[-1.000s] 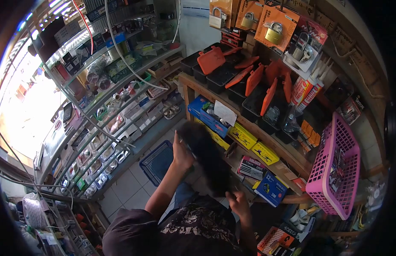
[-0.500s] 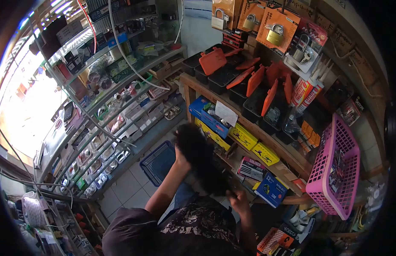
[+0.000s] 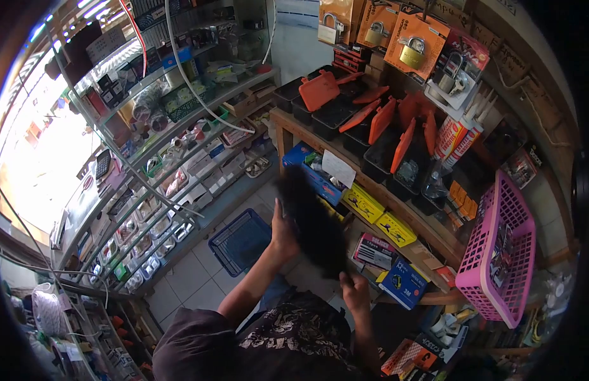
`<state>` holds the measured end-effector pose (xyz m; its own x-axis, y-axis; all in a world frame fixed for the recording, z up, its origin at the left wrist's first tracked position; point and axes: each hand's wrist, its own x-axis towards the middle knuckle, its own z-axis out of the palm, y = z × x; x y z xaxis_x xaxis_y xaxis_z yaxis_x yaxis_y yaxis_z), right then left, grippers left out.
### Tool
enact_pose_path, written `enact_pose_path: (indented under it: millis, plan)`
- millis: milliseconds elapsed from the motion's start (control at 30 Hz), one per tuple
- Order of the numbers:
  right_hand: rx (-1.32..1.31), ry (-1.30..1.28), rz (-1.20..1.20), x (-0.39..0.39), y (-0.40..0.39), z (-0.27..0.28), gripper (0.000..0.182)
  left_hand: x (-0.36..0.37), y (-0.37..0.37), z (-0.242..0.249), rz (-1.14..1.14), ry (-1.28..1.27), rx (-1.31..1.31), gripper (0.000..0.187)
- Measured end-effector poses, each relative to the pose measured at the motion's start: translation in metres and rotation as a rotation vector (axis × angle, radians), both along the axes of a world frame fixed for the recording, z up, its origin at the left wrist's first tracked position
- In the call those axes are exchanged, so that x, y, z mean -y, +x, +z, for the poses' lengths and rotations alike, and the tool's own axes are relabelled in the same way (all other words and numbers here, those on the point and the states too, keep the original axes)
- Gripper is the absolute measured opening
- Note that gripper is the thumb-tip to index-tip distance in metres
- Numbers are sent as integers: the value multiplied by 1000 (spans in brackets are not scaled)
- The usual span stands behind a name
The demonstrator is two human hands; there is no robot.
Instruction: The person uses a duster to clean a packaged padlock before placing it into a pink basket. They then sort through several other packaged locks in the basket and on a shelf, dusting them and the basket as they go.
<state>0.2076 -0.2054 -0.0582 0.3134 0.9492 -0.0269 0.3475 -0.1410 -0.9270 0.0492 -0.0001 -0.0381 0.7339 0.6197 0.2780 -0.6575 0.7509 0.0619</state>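
Observation:
A black, fluffy feather duster [image 3: 317, 232] runs slantwise in front of my body, its bristly head pointing away from me. My right hand [image 3: 354, 293] is closed around its near end, where the handle is mostly covered by the fingers. Along the left side of the duster is my left hand [image 3: 284, 236], palm toward the black fluff and a straight finger pointing up its edge. The duster hides part of that hand. Behind it, the duster overlaps the blue box [image 3: 320, 184] on the shelf.
On the floor sits a blue basket [image 3: 240, 244]. To the right is a wooden shelf with black bins, orange lids [image 3: 383, 120] and yellow boxes [image 3: 396, 228]. A pink basket [image 3: 479, 286] stands at far right. Padlocks [image 3: 412, 54] hang above; a stocked rack [image 3: 199, 159] lines the left.
The duster has swung a little to the right and turned more upright. My left hand has moved right and forward with it, while my right hand keeps its hold on the handle end.

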Motion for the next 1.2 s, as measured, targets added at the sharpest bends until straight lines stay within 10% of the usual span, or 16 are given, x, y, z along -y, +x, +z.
enact_pose_path:
  millis: [100,200,333,400,533,1200]
  plan:
    - [14,58,-67,-5,-2,-5,36,17,6,38,195,-310,-720,73]
    - [32,138,61,-6,-3,2,36,-6,3,-12,76,-66,-145,75]
    - [-13,49,36,-4,1,-2,35,12,0,30,188,-194,-557,57]
    - [-4,89,127,-3,0,-2,36,6,-4,30,16,-122,97,60]
    - [-110,12,33,1,9,-25,36,4,-4,39,226,-133,-494,72]
    - [168,-106,-55,81,69,33,42,-36,-28,8,377,-65,-593,58]
